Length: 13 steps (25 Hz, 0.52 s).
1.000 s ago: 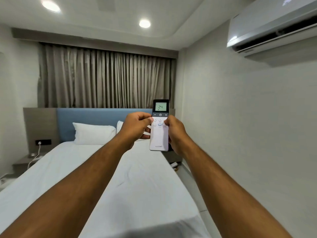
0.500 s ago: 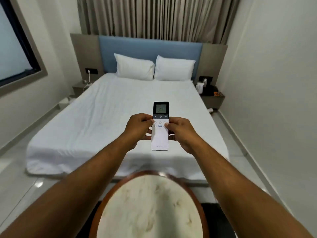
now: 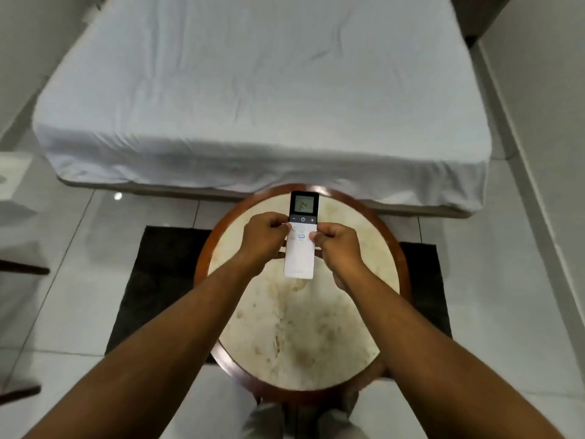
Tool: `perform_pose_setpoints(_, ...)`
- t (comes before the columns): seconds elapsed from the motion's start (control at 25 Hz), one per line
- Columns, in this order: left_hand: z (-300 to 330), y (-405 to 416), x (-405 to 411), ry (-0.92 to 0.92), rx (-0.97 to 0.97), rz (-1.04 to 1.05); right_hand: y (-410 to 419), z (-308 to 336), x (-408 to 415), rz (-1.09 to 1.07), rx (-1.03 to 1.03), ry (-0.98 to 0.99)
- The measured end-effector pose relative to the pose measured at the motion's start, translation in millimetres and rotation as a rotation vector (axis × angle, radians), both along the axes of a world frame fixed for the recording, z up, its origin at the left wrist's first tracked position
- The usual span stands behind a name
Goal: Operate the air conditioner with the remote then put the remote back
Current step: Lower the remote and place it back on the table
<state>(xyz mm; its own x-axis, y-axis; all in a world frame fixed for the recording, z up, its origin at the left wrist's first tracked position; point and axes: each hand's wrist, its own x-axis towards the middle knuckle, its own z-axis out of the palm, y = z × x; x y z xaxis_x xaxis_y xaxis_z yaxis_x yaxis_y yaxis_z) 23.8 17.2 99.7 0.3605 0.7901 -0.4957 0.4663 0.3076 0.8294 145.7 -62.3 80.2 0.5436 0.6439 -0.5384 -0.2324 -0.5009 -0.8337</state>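
Observation:
A slim white remote (image 3: 299, 258) with a dark top and a lit display reading 24 is held flat above a round table (image 3: 304, 337). My left hand (image 3: 262, 240) grips its left edge and my right hand (image 3: 337, 251) grips its right edge, thumbs on the button area. The table has a pale marbled top and a brown wooden rim. The air conditioner is out of view.
A bed with a white sheet (image 3: 262, 90) stands just beyond the table. A dark mat (image 3: 158, 280) lies under the table on glossy white tiles. A white wall (image 3: 544, 122) runs along the right side. My light trousers (image 3: 304, 419) show below the table.
The view has dropped from the wall unit and curtains down to the bed and then the round table. Both hands have kept hold of the remote, which is now over the tabletop.

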Motion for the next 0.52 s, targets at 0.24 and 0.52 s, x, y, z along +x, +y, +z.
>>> perform_pose_setpoints(0.24,-128.1,-33.1,-14.4,0.12,-0.16,0.084,-27.8,-120.2,-22.5,0.006,-0.234,-0.038)
perform_pose_setpoints(0.52,-208.9,-56.5,-22.2,0.238,-0.108,0.033,-45.8,-187.8,-36.3,0.087,-0.355,-0.151)
